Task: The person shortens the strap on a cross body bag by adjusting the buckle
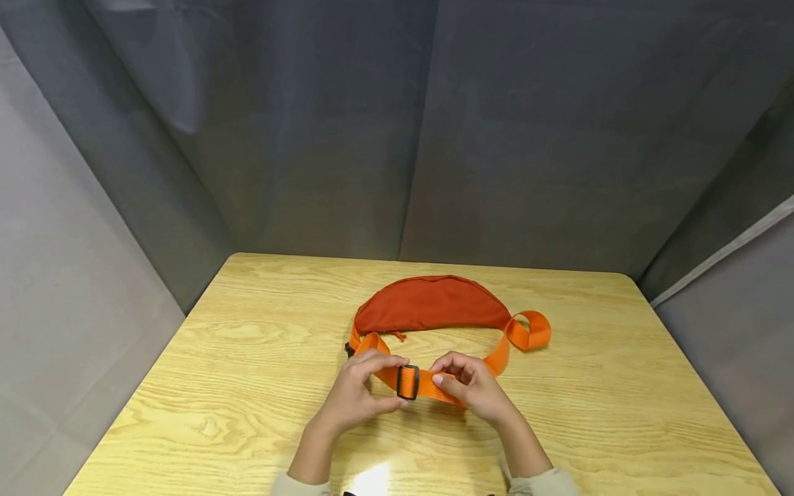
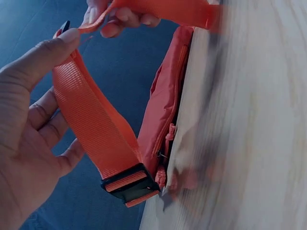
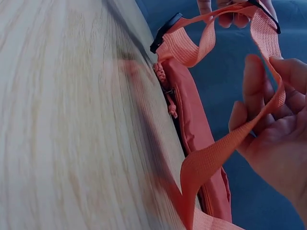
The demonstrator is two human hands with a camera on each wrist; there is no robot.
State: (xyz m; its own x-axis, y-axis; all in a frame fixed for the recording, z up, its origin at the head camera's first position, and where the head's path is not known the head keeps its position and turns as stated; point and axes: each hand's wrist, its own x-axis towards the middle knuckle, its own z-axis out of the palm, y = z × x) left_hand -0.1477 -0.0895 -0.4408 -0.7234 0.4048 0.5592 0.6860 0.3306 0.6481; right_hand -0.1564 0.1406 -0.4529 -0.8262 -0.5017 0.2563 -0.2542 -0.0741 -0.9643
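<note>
Pinched by the left hand (image 1: 355,391) is a black rectangular slider (image 1: 416,381); its orange webbing (image 1: 428,387), running rightward, by the right hand (image 1: 477,390).

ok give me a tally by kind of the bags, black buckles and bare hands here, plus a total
Red half-moon fabric bag: 1
Black plastic strap buckles: 2
Bare hands: 2
Total: 5

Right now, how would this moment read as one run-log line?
left hand: holds black slider | right hand: pinches orange strap | red pouch: on table, beyond hands
</note>
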